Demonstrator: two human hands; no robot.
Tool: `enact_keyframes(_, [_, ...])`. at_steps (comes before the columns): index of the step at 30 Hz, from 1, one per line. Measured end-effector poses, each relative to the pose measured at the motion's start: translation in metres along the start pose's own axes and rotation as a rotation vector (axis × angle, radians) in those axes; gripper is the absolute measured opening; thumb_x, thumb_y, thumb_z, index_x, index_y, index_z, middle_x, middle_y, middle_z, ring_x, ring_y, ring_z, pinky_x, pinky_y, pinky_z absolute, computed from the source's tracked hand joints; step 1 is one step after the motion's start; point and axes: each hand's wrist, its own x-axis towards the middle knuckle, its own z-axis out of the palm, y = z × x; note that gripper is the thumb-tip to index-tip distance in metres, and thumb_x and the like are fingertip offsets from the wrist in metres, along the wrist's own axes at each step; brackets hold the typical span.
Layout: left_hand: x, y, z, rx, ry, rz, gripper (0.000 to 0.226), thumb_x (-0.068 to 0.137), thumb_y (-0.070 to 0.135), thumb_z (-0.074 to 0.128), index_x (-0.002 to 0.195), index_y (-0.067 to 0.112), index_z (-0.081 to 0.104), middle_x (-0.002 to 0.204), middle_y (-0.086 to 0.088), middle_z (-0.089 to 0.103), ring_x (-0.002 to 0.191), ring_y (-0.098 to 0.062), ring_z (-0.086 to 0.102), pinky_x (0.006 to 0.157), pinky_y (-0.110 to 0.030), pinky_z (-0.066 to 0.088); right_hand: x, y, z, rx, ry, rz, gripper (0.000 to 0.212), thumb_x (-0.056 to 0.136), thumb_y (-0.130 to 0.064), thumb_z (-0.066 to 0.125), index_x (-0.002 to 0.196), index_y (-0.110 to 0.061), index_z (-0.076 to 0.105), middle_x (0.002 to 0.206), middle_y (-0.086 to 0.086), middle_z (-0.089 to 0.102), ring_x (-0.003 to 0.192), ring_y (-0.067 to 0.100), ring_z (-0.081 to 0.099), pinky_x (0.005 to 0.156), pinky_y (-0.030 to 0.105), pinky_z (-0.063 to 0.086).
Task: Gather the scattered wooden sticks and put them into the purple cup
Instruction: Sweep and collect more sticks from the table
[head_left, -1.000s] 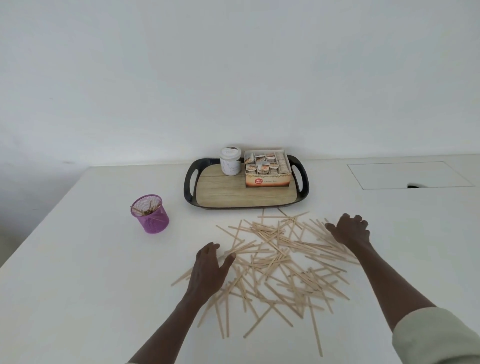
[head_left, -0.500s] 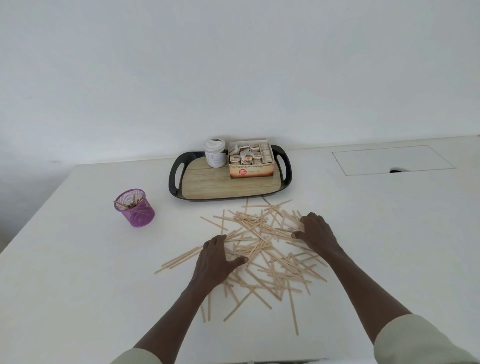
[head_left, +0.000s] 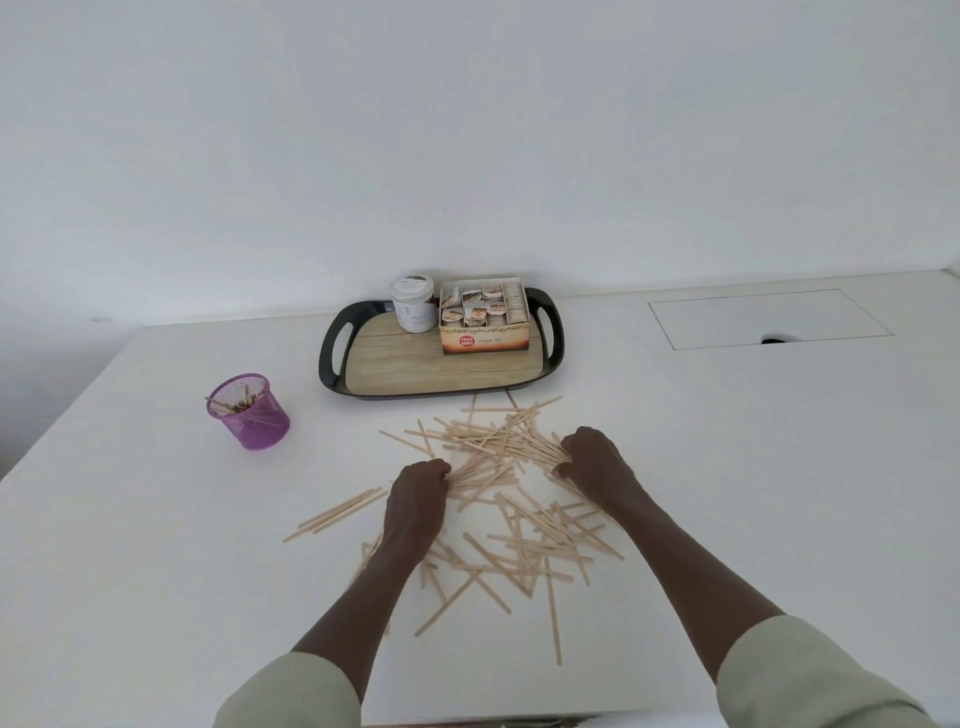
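Several pale wooden sticks lie scattered in a loose heap on the white table, in front of the tray. My left hand rests on the heap's left side with fingers curled over some sticks. At the heap's right side my right hand has its fingers curled around a bunch of sticks. The purple mesh cup stands upright to the far left, apart from both hands, with a few sticks inside it.
A black tray with a wood-pattern floor sits behind the sticks, holding a white jar and a box of tea bags. A rectangular cable hatch is set into the table at the back right. A white wall rises behind.
Both hands have moved inward across the heap and their fingers have curled closed on sticks. The sticks have been pushed closer together between them. The camera has shifted slightly.
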Motion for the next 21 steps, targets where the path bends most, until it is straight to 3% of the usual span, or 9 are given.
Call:
enact_keyframes(4, [0.007,0.001,0.002,0.016,0.005,-0.03,0.014,0.088,0.005,0.055,0.091,0.003,0.069,0.081,-0.002,0.065,0.075,-0.022,0.058,0.077,-0.041,0.054,-0.002,0.002,0.003,-0.021,0.062,0.012,0.036,0.084,-0.005,0.065,0.06,-0.013,0.039,0.078,0.005,0.049,0.078,0.024,0.05,0.066,0.029,0.034])
enact_keyframes(7, [0.012,0.0,0.005,0.058,-0.032,0.002,0.022,0.093,0.004,0.052,0.102,0.004,0.072,0.097,-0.013,0.069,0.094,-0.03,0.064,0.083,-0.041,0.052,-0.003,-0.003,-0.003,-0.012,0.046,0.045,0.029,0.082,0.0,0.061,0.06,-0.009,0.045,0.073,0.013,0.057,0.075,0.033,0.057,0.063,0.035,0.045])
enact_keyframes(10, [0.014,-0.002,0.006,0.074,-0.059,0.013,0.029,0.094,0.0,0.045,0.105,0.005,0.072,0.094,-0.016,0.063,0.092,-0.033,0.062,0.08,-0.04,0.05,0.0,-0.002,-0.005,0.094,0.047,0.095,0.027,0.079,0.004,0.055,0.059,-0.014,0.055,0.068,0.005,0.052,0.072,0.031,0.05,0.062,0.031,0.041])
enact_keyframes(12, [0.014,-0.003,0.006,0.043,-0.057,-0.004,0.033,0.095,-0.002,0.043,0.113,0.006,0.07,0.098,-0.015,0.06,0.095,-0.033,0.06,0.08,-0.036,0.049,0.002,-0.001,-0.007,0.134,0.062,0.112,0.009,0.073,0.007,0.052,0.073,0.005,0.06,0.069,0.005,0.053,0.07,0.028,0.047,0.062,0.029,0.038])
enact_keyframes(13, [0.015,-0.002,0.006,0.029,-0.053,-0.01,0.035,0.095,-0.004,0.043,0.117,0.006,0.069,0.101,-0.016,0.06,0.097,-0.033,0.06,0.08,-0.034,0.047,0.004,0.0,-0.007,0.152,0.056,0.123,0.013,0.07,0.008,0.05,0.065,0.0,0.042,0.065,0.008,0.051,0.066,0.03,0.044,0.059,0.031,0.037])
enact_keyframes(14, [0.015,-0.002,0.006,0.014,-0.053,-0.02,0.037,0.094,-0.007,0.043,0.12,0.005,0.067,0.103,-0.018,0.06,0.099,-0.034,0.059,0.079,-0.032,0.045,0.004,-0.001,-0.009,0.165,0.051,0.118,0.005,0.07,0.009,0.052,0.075,0.012,0.052,0.064,0.013,0.056,0.066,0.034,0.048,0.059,0.033,0.042])
enact_keyframes(15, [0.016,-0.001,0.006,-0.004,-0.056,-0.037,0.039,0.093,-0.009,0.043,0.122,0.003,0.065,0.104,-0.019,0.06,0.099,-0.034,0.059,0.078,-0.029,0.042,0.005,-0.002,-0.011,0.211,0.06,0.136,0.014,0.073,0.009,0.056,0.075,0.007,0.07,0.072,0.019,0.066,0.074,0.039,0.059,0.063,0.037,0.052])
enact_keyframes(17, [0.019,0.002,0.005,-0.06,-0.066,-0.107,0.037,0.09,-0.012,0.042,0.118,-0.001,0.064,0.104,-0.019,0.062,0.098,-0.033,0.058,0.074,-0.025,0.037,0.006,-0.002,-0.016,0.282,0.084,0.14,0.013,0.078,0.005,0.066,0.088,0.009,0.072,0.092,0.023,0.072,0.092,0.037,0.068,0.079,0.042,0.057])
enact_keyframes(21, [0.026,0.015,0.002,-0.311,-0.055,-0.339,0.029,0.095,0.001,0.039,0.115,0.0,0.06,0.113,-0.015,0.066,0.096,-0.026,0.057,0.075,-0.03,0.041,0.006,-0.011,-0.024,0.423,0.126,0.202,0.017,0.076,-0.002,0.075,0.091,0.004,0.076,0.099,0.021,0.074,0.095,0.034,0.07,0.087,0.043,0.058])
